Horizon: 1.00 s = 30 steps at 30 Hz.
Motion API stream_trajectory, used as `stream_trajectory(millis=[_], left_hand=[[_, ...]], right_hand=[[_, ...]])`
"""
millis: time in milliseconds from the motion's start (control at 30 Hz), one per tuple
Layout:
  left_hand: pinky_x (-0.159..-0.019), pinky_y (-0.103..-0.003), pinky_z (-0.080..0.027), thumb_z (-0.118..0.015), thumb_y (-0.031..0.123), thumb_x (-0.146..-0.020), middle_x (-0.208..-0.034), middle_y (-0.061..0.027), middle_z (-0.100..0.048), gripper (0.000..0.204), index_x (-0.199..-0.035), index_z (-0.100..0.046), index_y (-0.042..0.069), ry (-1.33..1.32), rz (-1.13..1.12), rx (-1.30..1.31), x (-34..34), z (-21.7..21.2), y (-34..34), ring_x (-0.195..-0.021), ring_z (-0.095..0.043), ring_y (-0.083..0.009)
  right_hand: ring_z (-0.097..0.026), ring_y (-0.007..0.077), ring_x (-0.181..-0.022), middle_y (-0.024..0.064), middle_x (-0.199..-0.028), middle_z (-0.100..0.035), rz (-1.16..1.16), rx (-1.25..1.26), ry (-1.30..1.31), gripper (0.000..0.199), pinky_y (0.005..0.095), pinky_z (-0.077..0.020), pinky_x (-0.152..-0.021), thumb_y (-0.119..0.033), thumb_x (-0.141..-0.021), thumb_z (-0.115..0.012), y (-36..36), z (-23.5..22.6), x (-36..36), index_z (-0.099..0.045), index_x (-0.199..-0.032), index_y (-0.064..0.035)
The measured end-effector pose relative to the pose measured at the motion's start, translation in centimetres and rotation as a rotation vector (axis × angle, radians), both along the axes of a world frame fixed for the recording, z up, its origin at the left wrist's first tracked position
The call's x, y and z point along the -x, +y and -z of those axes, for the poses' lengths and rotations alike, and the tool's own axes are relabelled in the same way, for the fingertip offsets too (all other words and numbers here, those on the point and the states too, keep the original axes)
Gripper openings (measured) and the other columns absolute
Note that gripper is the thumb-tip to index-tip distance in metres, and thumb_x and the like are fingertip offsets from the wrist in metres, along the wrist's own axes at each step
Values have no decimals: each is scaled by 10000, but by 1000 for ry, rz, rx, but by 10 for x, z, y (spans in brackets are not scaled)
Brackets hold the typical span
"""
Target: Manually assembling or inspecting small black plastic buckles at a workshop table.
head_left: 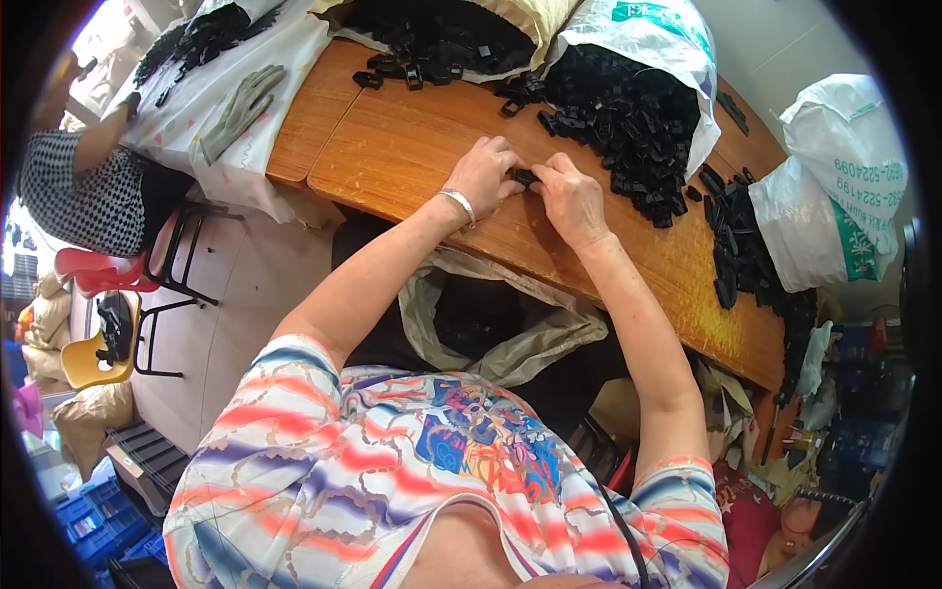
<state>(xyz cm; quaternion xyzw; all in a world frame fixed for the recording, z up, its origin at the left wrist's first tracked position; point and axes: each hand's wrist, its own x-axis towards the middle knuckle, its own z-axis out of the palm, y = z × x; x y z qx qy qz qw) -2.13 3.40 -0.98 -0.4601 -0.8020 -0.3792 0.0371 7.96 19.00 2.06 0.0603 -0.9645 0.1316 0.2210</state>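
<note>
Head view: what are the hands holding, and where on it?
Both the left hand and right hand pinch one small black plastic part, one at each end.

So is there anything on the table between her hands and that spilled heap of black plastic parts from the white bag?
Nothing visible. The left hand and right hand pinch a small black plastic part over the bare wooden table. The heap of black plastic pieces spilling from the white plastic bag lies just beyond the right hand.
</note>
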Motion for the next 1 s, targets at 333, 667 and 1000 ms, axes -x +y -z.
stream_trajectory(millis=[333,667,1000], left_hand=[[-920,-386,-474,-737,173,-790,-1015,-122,-612,218,-966,-701,50,8,20,13,-2,-2,0,-1036,-552,-316],[-819,-423,-504,-758,115,-759,-925,-120,-615,317,-1045,-629,71,-17,363,52,-106,-5,-80,-931,-605,-347],[-797,-423,-514,-577,-3,-816,-1003,-149,-595,266,-1070,-620,65,103,67,-129,-29,-27,-5,-955,-598,-360]], right_hand=[[-670,380,-869,187,-995,-625,99,-122,-265,226,456,-543,-770,-71,-858,-573,-11,-6,-2,-673,-1053,-18],[-662,325,-888,117,-965,-669,309,135,-75,198,405,-538,-765,-66,-814,-690,46,-12,-82,-726,-1009,-77],[-651,349,-858,92,-1022,-613,197,112,-92,243,447,-532,-732,-75,-803,-705,33,8,-66,-690,-1044,-95]])
